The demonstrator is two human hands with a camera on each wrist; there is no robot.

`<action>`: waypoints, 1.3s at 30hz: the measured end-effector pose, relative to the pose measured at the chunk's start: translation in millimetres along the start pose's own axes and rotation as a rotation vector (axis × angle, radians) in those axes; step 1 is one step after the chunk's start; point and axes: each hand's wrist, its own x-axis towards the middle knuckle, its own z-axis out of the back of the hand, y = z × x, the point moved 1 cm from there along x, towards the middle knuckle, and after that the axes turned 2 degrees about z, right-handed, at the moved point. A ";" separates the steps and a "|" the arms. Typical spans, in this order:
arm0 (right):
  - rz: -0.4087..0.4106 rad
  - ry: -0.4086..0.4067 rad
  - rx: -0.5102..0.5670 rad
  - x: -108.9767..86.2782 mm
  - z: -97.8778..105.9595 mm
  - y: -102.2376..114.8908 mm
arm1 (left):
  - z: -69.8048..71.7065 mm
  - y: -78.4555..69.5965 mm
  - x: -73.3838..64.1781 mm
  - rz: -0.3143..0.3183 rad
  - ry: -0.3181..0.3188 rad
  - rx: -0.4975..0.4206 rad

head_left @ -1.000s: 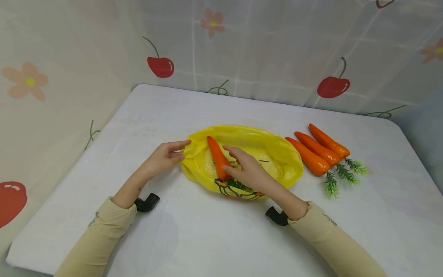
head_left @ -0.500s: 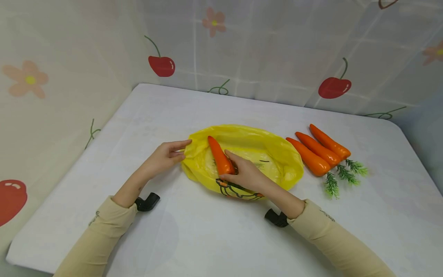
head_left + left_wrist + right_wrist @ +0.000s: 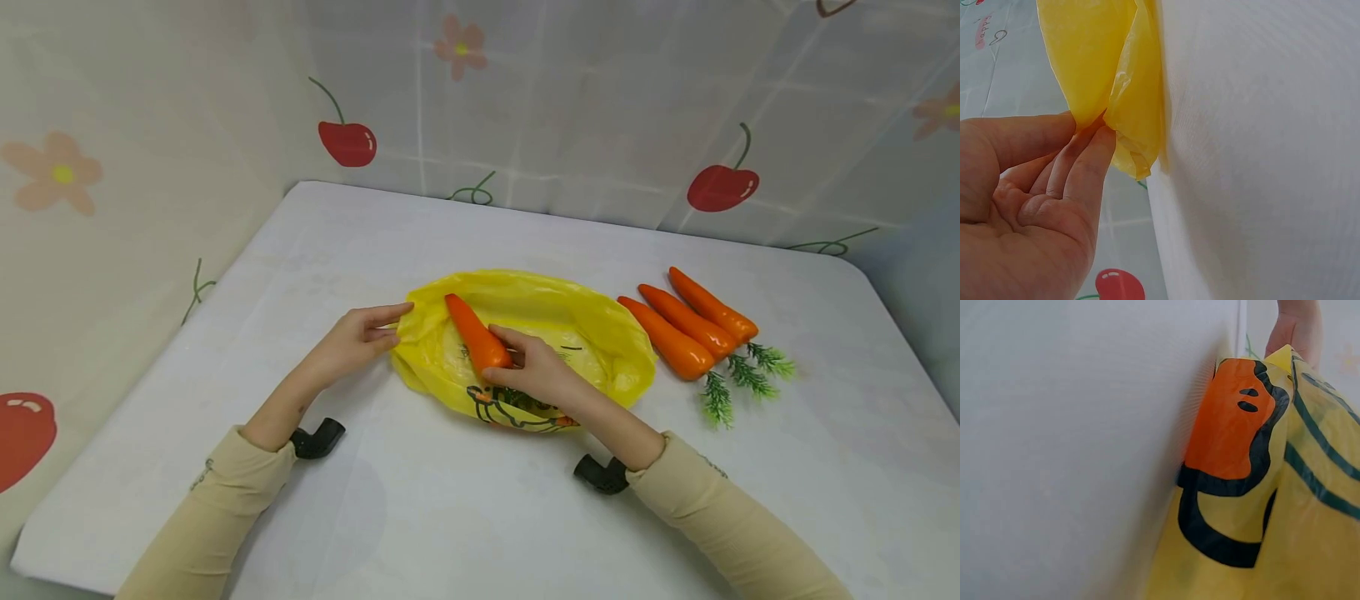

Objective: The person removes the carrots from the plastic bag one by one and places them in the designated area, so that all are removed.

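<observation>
A yellow plastic bag lies with its mouth spread wide in the middle of the table in the head view. At its left edge my left hand pinches the rim; the left wrist view shows the thumb and fingers of that left hand on the thin yellow film. Inside the bag lies an orange carrot, slanted, narrow tip toward the back left. My right hand grips its thick end between thumb and fingers. Dark green leaves show under the right hand. In the right wrist view the printed bag hides that hand.
Three orange carrots with green leafy tops lie side by side on the white table, right of the bag. A patterned curtain hangs behind the table. Black curved pieces sit at both wrists.
My right hand has closed on the carrot's thick end. The carrot has turned slightly, its thick end shifting right and its tip left. My left hand has stayed at the rim.
</observation>
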 end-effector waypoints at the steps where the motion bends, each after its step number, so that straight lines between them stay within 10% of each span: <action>1: -0.020 0.003 0.044 0.3 0.3 -0.3 | 0.1 0.1 0.0 0.002 0.000 -0.001; 9: -0.110 0.015 0.235 -1.8 4.3 -0.7 | 0.2 0.3 -0.3 0.010 0.000 -0.003; 39: 0.013 0.026 0.471 -31.3 38.8 1.0 | 0.6 1.2 -0.6 0.011 -0.004 -0.004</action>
